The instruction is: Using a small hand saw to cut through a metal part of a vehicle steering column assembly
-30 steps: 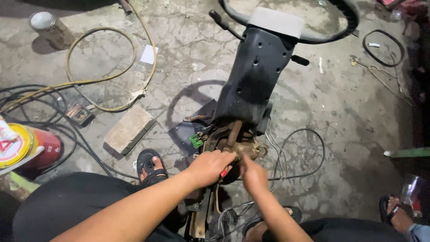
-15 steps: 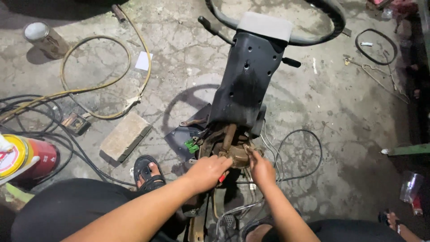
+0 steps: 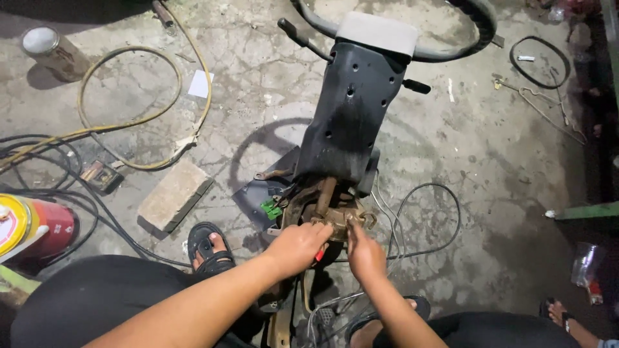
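Hands met at the rusty bracket [image 3: 335, 219]: left hand [image 3: 298, 248] clenched a red-handled tool [image 3: 318, 256]; right hand [image 3: 364, 252] pinched the bracket, steadying it well.

Our left hand [image 3: 298, 247] closes over a red-handled tool [image 3: 318, 256], hiding all but a sliver; its tip stays unseen behind the rusty bracket [image 3: 332, 216]. The steering wheel [image 3: 464, 32] and red canister [image 3: 32, 229] are cropped by the frame's edges.

Cracked concrete floor [image 3: 490, 148] bears hose [image 3: 129, 116], brick [image 3: 174, 193].
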